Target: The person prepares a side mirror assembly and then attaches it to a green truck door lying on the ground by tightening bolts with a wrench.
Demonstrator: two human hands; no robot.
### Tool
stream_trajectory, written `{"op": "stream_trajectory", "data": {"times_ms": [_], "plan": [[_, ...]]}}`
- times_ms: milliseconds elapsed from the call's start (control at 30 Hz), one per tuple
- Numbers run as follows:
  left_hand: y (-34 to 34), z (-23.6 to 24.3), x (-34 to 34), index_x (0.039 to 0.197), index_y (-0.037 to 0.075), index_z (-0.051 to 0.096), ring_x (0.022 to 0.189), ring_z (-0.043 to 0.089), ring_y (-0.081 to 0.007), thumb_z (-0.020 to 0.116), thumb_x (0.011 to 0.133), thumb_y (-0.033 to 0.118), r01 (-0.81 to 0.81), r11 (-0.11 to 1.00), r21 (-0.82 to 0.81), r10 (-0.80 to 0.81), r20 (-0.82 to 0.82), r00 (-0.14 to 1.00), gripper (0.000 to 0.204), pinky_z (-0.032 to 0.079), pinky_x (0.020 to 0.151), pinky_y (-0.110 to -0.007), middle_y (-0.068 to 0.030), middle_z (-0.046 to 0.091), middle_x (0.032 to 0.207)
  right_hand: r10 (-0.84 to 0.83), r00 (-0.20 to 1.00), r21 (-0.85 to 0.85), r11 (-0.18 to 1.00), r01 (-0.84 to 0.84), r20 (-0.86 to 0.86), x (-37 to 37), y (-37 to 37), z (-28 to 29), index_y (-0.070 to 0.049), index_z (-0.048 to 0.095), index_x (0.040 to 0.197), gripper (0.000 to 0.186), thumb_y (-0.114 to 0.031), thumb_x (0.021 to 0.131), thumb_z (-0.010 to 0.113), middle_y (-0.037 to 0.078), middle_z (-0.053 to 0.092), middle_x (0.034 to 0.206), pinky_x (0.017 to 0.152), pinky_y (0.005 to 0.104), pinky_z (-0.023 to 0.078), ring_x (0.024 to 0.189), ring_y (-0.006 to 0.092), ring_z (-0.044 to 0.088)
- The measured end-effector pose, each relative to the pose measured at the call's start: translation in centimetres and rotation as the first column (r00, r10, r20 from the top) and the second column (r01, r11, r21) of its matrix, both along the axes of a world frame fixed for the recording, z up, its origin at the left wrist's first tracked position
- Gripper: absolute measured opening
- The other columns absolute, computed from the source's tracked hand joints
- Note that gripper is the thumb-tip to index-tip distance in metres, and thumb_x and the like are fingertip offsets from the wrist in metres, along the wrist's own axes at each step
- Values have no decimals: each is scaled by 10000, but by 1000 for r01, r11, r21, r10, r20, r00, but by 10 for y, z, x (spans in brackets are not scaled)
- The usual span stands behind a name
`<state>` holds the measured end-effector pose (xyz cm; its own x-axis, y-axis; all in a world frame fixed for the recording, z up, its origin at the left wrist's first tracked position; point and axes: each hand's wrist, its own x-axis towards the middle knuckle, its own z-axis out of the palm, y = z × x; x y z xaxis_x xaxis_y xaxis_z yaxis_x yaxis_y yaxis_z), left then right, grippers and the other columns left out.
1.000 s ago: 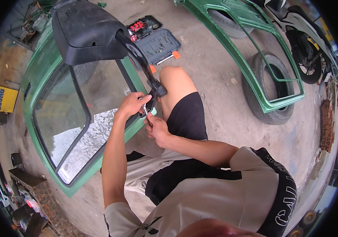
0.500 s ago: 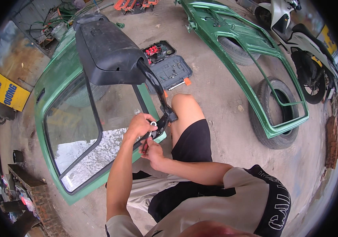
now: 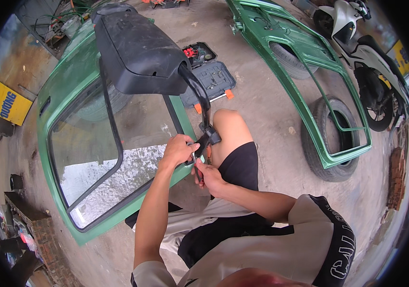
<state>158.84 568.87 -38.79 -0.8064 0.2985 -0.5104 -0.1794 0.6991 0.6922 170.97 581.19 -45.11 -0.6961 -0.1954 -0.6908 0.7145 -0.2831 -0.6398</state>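
A black side mirror (image 3: pixel 137 52) on a curved arm (image 3: pixel 199 95) is at the corner of a green door (image 3: pixel 51 167) with glass, its bracket (image 3: pixel 208 135) beside my bent knee. My left hand (image 3: pixel 178 151) is closed at this bracket, fingers curled over a small silver tool (image 3: pixel 194 155), possibly a spanner. Just below and right, my right hand (image 3: pixel 208 174) grips a dark-handled tool (image 3: pixel 198 173), its thumb against the metal. The tools' exact shapes are partly hidden by my fingers.
An open grey tool case (image 3: pixel 209 81) lies ahead. On the right, a green door frame (image 3: pixel 281 62) rests on two tyres (image 3: pixel 324 167), beside a parked scooter (image 3: pixel 376 105). A yellow sign (image 3: pixel 1 98) stands left; bricks (image 3: pixel 41 229) are at lower left and far right.
Both hands, with the bracket, appear lower and further right than a second ago, as the whole view has shifted. My hands remain closed at the same spot on the bracket.
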Motion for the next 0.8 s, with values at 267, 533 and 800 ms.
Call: {"op": "stream_trajectory", "data": {"times_ms": [267,533,800], "plan": [[-9,-9,-16,1117,-25,727,664,719,-210,784,851,137,178,984,-20,-177,11,984,317,557,640,-367,-154,739,797,-214,971,-293,927,235,103,-30,-75,9,-106,575,1055,370,-421,1099,387,42,647,911,782,335,518,795,146,614],[-16,-6,-27,1100,-22,740,679,719,-206,780,867,188,281,959,-20,-280,62,958,316,567,648,-357,-129,745,803,-146,988,-260,953,153,49,-27,-68,4,-81,571,1059,412,-435,1100,365,72,637,889,730,328,508,808,193,630],[-2,-5,-20,866,-29,719,668,740,-222,725,888,302,341,933,-115,-339,37,940,332,589,650,-361,-105,741,715,-88,991,-138,985,102,100,-6,-32,-6,-145,575,981,453,-552,1063,394,-15,537,758,677,339,445,686,142,510]]}}
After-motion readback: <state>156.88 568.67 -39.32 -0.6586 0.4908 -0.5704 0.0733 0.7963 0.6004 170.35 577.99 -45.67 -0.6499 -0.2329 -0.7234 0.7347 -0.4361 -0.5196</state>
